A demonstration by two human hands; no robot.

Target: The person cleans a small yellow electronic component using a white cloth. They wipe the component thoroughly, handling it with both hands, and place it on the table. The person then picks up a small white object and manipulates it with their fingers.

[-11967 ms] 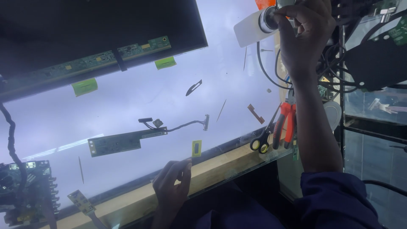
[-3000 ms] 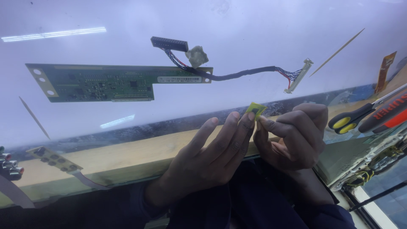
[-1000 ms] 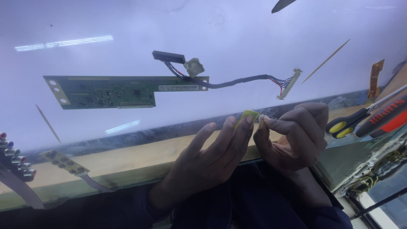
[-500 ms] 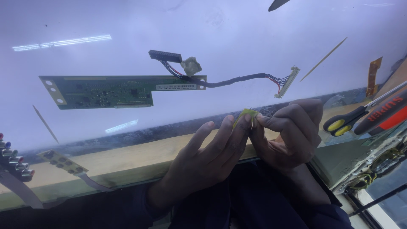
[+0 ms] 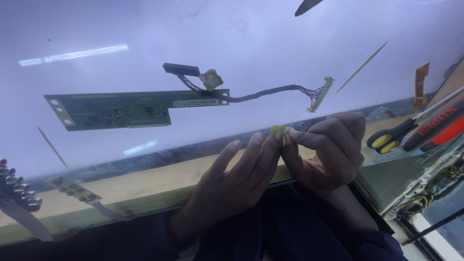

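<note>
Both hands meet over the near edge of the worktop (image 5: 145, 179), pinching one small yellow-green piece (image 5: 276, 131) between them. The left hand (image 5: 232, 183) has its fingertips closed on the piece from below and the left. The right hand (image 5: 331, 152) is curled, with thumb and forefinger closed on the piece from the right. Most of the piece is covered by the fingertips, so its shape and kind cannot be made out; only a thin folded sliver shows.

Behind the hands, on the pale glossy surface, lies a long green circuit board (image 5: 125, 108). A bundle of wires (image 5: 256, 94) runs from near its right end to a small pale connector (image 5: 321, 94), just above the right hand; a dark connector (image 5: 181, 69) and a crumpled pale scrap (image 5: 211, 79) sit at the bundle's left end. Whether the wires are joined to the board is unclear.

At the right, scissors with yellow-and-black handles (image 5: 389, 137) and a red-handled tool (image 5: 442, 130) lie side by side, both cut off by the picture's edge. An orange strip (image 5: 420, 79) stands near them, its lower end hidden. A thin wooden stick (image 5: 361, 66) lies further back. At the left edge, a row of coloured sockets (image 5: 17, 188) and a small yellowish board (image 5: 72, 188) with a flat ribbon are only partly in view. A dark object (image 5: 307, 6) at the top is cut off.
</note>
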